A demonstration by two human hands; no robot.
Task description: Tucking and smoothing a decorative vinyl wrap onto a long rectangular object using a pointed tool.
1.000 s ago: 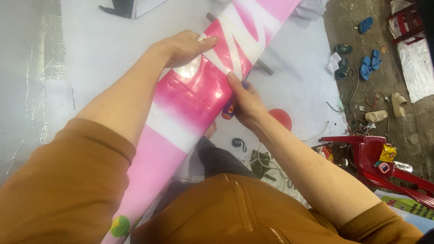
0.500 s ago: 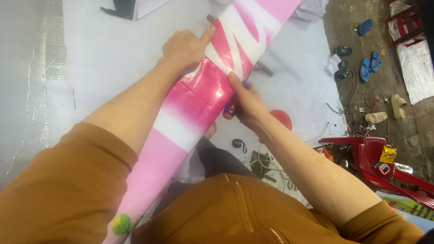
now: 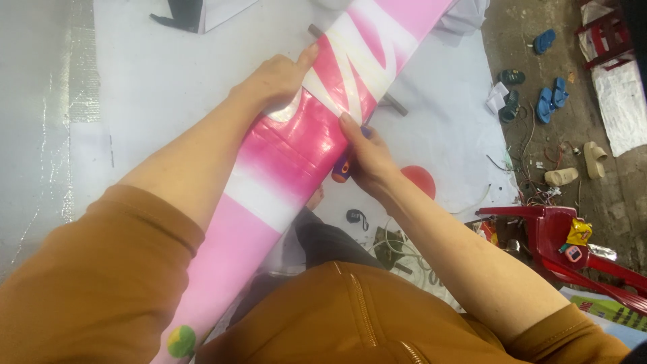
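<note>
The person sat with a long pink-and-white printed banner roll (image 3: pixel 296 155) laid slantwise across the lap, running from the near left up to the far right over a big white sheet (image 3: pixel 175 87) spread on the floor. The left hand (image 3: pixel 273 81) lay on top of the roll at its left edge, fingers together and flat, the index finger stretched forward along the white lettering; its grip pressed down on the glossy surface rather than wrapping round it. The right hand (image 3: pixel 367 158) sat on the opposite edge of the roll, just across from the left one, thumb on the pink face and the remaining fingers curled under the edge, so that grip was clamped on the roll. Tucked in the same hand, under the palm, was a small purple-and-orange tool (image 3: pixel 342 170); I could not tell what kind.

Beyond the right grip a dark metal rod (image 3: pixel 394 104) stuck out from under the roll. Just below that wrist a red disc (image 3: pixel 421 178) lay on the sheet. Further right, off the sheet, stood a red plastic chair (image 3: pixel 566 236), and beyond it blue sandals (image 3: pixel 549 98) lay scattered on the bare concrete floor (image 3: pixel 539 20).
</note>
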